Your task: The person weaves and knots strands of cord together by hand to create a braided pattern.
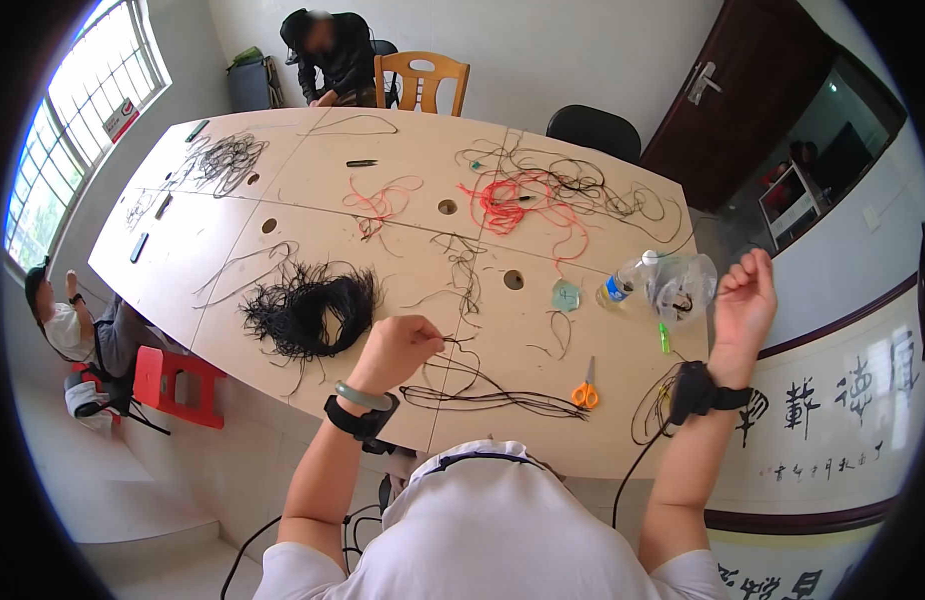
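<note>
Fingertips pinched together, my left hand (401, 350) seems to hold black cord (503, 398); its strands lie at four o'clock, stretching lengthwise toward orange scissors (585, 395) on the pale table (623, 345). My right hand (748, 300), farther from them, is curled; I can't tell whether it's empty. Framed lettering (828, 400) hangs at its five o'clock.

Pale tabletop (173, 265): we see round holes (513, 280) in it.
Near edge: black cords (503, 399), orange-handled scissors (585, 394).
Left: shaggy black bundle (283, 312).
Farther across: tangled red cord (498, 208).
</note>
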`<control>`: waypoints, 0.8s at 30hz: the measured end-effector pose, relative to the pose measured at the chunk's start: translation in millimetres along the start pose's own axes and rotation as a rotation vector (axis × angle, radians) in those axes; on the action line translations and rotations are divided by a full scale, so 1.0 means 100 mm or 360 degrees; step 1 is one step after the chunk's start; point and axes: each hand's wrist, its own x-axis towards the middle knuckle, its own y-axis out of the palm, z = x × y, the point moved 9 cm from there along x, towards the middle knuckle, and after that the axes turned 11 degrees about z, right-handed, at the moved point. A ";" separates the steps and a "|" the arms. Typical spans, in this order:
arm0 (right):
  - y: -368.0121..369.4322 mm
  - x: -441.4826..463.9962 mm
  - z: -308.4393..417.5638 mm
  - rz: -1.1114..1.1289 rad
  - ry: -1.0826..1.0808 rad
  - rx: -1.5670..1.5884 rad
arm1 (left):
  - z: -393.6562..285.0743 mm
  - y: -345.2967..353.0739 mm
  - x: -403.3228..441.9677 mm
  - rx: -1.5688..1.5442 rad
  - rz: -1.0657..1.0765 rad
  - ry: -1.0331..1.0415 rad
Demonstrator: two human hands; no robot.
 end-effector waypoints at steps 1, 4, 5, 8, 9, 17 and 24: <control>-0.11 0.02 0.13 -0.0030 -0.0045 -0.0095 | 0.17 -0.05 -0.01 -0.0081 -0.0021 -0.0049; 0.02 -0.14 -0.07 0.0320 0.0295 -0.0960 | 0.26 -0.04 0.01 -0.0771 0.0030 -0.0044; 0.11 -0.27 -0.33 0.0546 0.0597 -0.1488 | 0.24 -0.03 0.01 -0.1170 0.0015 -0.0051; 0.45 -0.74 -1.05 0.1132 0.0864 -0.1577 | -0.01 0.18 0.09 -0.1657 0.0144 0.0008; 0.57 -0.89 -1.22 0.1215 0.0906 -0.1464 | -0.07 0.30 0.12 -0.1922 0.0197 -0.0005; 1.14 -1.11 -1.46 0.0961 0.0654 -0.1350 | -0.37 0.83 0.09 -0.2419 0.0410 0.0021; 1.24 -1.25 -1.47 0.1013 0.0622 -0.1106 | -0.46 0.79 0.12 -0.2286 0.0273 -0.0045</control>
